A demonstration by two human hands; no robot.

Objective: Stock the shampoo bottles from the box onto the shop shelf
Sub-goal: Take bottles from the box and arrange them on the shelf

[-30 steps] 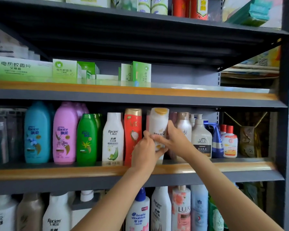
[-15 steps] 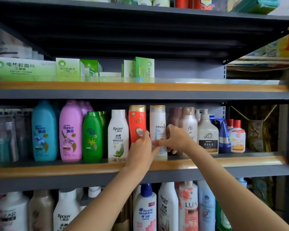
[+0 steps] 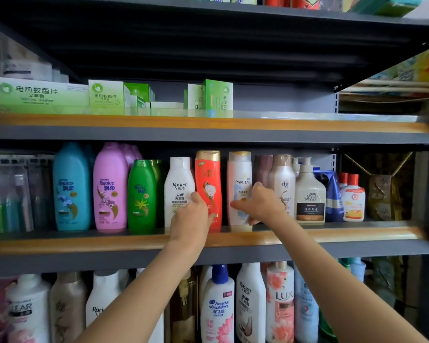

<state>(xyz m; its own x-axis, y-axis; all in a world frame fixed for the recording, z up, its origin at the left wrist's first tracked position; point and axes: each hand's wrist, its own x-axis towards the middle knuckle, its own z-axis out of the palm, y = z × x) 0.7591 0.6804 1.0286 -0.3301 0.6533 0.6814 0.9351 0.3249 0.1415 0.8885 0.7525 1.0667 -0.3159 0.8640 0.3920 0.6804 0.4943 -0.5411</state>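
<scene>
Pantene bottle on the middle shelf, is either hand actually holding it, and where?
The right hand touches the lower front of the Pantene bottle; a firm grip cannot be told. The left hand rests against the red bottle.

A shop: metal shelves [image 3: 208, 137] crowded with branded shampoo bottles [image 3: 110, 189].

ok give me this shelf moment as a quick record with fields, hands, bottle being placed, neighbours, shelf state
bottle being placed: pantene bottle, upright on the middle shelf
left hand: in front of the red bottle, fingers hidden, hold unclear
right hand: fingers on the pantene bottle's lower front
left neighbour: red bottle, a dark gap between them
right neighbour: beige bottle
further left: white bottle, green bottle
box: not in view
</scene>
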